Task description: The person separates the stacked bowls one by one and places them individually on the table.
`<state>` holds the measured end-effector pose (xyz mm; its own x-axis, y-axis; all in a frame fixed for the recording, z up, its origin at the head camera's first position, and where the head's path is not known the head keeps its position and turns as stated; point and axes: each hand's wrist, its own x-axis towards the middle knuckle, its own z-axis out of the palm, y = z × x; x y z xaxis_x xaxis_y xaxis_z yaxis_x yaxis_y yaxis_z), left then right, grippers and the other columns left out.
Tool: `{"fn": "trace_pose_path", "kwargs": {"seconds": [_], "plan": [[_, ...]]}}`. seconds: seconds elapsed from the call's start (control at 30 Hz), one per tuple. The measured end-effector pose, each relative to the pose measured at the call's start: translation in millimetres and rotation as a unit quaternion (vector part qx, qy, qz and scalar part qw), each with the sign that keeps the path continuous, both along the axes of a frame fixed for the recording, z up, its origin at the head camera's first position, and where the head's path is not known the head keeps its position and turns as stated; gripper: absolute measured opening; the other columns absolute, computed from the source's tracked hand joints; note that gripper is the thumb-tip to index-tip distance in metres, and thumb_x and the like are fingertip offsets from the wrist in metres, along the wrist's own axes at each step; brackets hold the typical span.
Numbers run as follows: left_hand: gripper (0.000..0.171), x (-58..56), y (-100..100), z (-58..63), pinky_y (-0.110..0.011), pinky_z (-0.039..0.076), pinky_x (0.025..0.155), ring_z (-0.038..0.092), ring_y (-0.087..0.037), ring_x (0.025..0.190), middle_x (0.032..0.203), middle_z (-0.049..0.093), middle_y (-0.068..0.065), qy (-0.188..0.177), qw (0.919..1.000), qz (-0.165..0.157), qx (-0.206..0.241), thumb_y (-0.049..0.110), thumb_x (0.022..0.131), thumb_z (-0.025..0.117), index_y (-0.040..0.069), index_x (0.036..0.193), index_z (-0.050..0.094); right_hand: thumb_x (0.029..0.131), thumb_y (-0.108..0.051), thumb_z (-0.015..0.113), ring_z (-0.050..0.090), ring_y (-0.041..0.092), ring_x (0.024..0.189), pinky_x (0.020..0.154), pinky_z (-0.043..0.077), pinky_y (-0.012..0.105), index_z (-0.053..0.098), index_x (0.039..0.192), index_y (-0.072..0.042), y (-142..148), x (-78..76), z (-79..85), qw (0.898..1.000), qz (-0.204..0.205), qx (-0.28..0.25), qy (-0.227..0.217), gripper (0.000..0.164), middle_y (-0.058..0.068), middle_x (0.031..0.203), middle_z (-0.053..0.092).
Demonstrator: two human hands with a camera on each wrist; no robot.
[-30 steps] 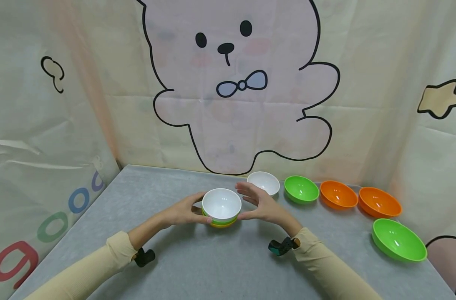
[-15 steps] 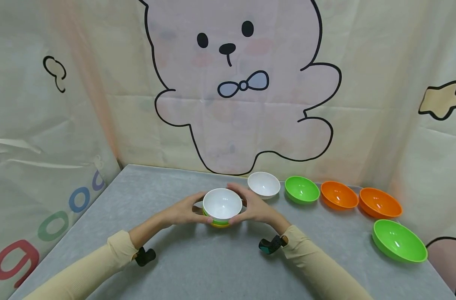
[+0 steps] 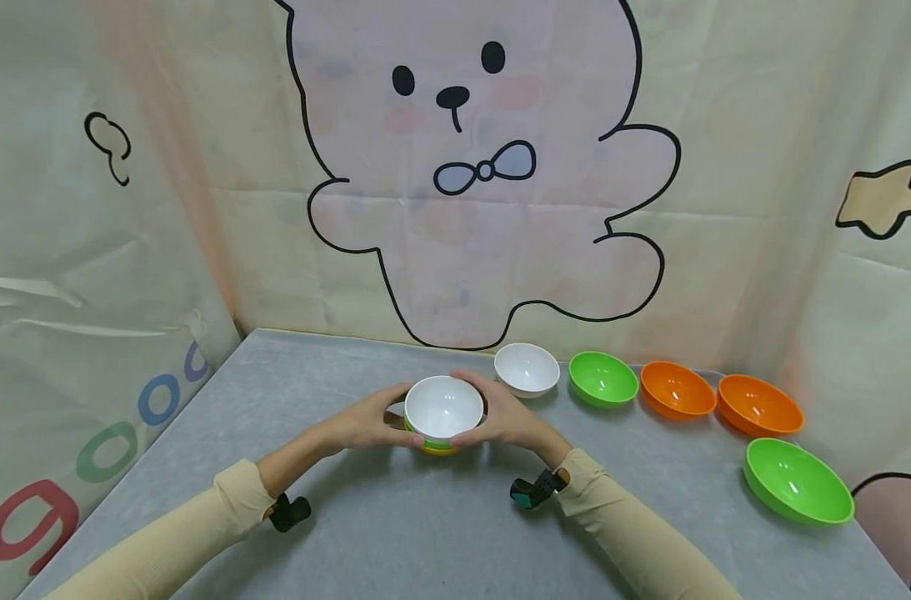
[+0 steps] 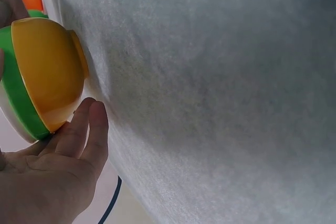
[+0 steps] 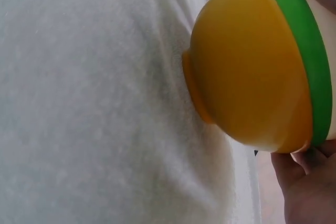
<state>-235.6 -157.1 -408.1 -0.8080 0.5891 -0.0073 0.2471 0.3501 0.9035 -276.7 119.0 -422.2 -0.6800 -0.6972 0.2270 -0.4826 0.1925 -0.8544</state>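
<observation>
A stack of nested bowls stands mid-table between both hands. Its top is a white bowl (image 3: 443,407); below it shows a green bowl (image 4: 20,90), and at the bottom an orange-yellow bowl (image 5: 252,66) with its foot right at the grey cloth. My left hand (image 3: 365,421) grips the stack from the left, thumb at the near side below the white rim. From the right, my right hand (image 3: 503,412) holds it too, thumb in front and fingers curving behind. The fingers behind the stack are partly hidden in the head view.
Along the back right of the grey table (image 3: 395,533) stand a white bowl (image 3: 527,369), a green bowl (image 3: 603,379) and two orange bowls, one (image 3: 677,390) beside the other (image 3: 759,404). A larger green bowl (image 3: 798,481) sits near the right edge. A printed curtain hangs behind.
My right hand has moved left and gone from apart from the stack to gripping its right side. The left hand and the bowls stay in place.
</observation>
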Motion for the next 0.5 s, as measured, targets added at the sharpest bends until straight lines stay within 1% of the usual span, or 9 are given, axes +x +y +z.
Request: {"fn": "trace_pose_path", "kwargs": {"seconds": [0.1, 0.23, 0.33, 0.5], "plan": [[0.085, 0.3, 0.5, -0.9, -0.045, 0.049, 0.101, 0.047, -0.036, 0.132, 0.15, 0.043, -0.016, 0.001, 1.0, -0.004, 0.005, 0.021, 0.089, 0.082, 0.002, 0.156, 0.034, 0.073, -0.02, 0.094, 0.055, 0.024, 0.121, 0.099, 0.049, 0.045, 0.041, 0.151, -0.003, -0.3, 0.8, 1.8, 1.0, 0.005, -0.006, -0.003, 0.096, 0.007, 0.137, 0.057], [0.085, 0.9, 0.0, -1.3, -0.044, 0.05, 0.1, 0.055, -0.034, 0.125, 0.152, 0.041, -0.018, -0.006, 0.9999, -0.008, 0.01, 0.021, 0.089, 0.082, 0.003, 0.156, 0.033, 0.073, -0.02, 0.094, 0.056, 0.024, 0.121, 0.099, 0.049, 0.044, 0.041, 0.152, -0.004, 1.2, 0.6, 4.1, 1.0, 0.009, -0.016, -0.009, 0.096, 0.007, 0.136, 0.057], [0.087, 0.8, -0.3, -0.8, -0.044, 0.05, 0.1, 0.06, -0.033, 0.12, 0.154, 0.038, -0.019, -0.012, 0.9998, -0.009, 0.012, 0.022, 0.089, 0.082, 0.002, 0.157, 0.031, 0.073, -0.02, 0.094, 0.056, 0.024, 0.121, 0.098, 0.05, 0.041, 0.04, 0.152, -0.004, 3.9, -0.4, 7.5, 1.0, 0.004, -0.029, -0.007, 0.097, 0.007, 0.137, 0.056], [0.091, 0.9, 0.0, -0.2, -0.043, 0.051, 0.099, 0.061, -0.032, 0.119, 0.157, 0.034, -0.019, -0.025, 0.9997, -0.002, 0.006, 0.023, 0.089, 0.082, 0.002, 0.158, 0.028, 0.071, -0.013, 0.095, 0.054, 0.028, 0.123, 0.098, 0.052, 0.04, 0.041, 0.15, 0.0, 10.4, -1.4, 15.6, 0.998, -0.001, -0.069, 0.012, 0.097, 0.012, 0.141, 0.052]]}}
